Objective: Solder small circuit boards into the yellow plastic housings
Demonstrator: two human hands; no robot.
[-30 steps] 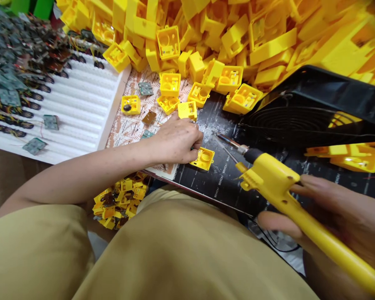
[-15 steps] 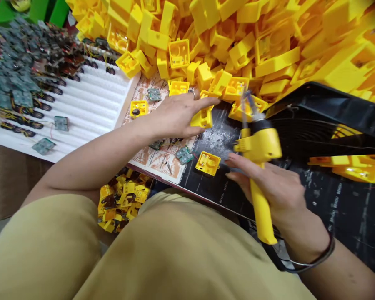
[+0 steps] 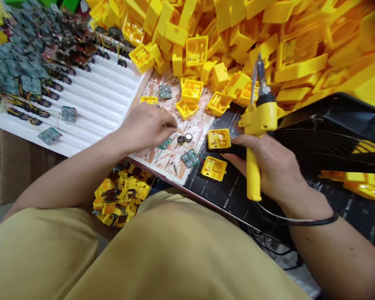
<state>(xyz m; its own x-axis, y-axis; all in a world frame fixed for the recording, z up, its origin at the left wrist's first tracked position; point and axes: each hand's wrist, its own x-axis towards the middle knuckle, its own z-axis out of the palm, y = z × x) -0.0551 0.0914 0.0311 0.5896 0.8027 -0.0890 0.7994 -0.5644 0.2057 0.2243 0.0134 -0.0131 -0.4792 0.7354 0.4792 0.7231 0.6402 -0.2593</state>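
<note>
My right hand [image 3: 268, 166] is wrapped round a yellow soldering gun [image 3: 262, 118], whose metal tip points up and away. Its thumb and a finger reach toward two open yellow cases, one nearer the pile [image 3: 219, 143] and one nearer the table edge [image 3: 213, 170]. On the patterned sheet, my left hand [image 3: 145, 127] is closed with fingertips together beside two small round speakers [image 3: 185, 138]. What it pinches, if anything, is hidden. A green circuit board [image 3: 165, 144] shows partly beneath it, and another circuit board [image 3: 190, 158] lies by the lower case.
A large heap of yellow cases [image 3: 206, 25] fills the back. Left, a white ridged foam sheet [image 3: 103, 104] bears many wired boards [image 3: 25, 54]. A black fan-like frame [image 3: 325, 125] stands right. Below the edge sits a pile of yellow parts [image 3: 121, 196].
My left hand has left a yellow case and moved left to the speakers, its fingers closing. That case now lies nearer my right hand. The soldering gun is more upright.
</note>
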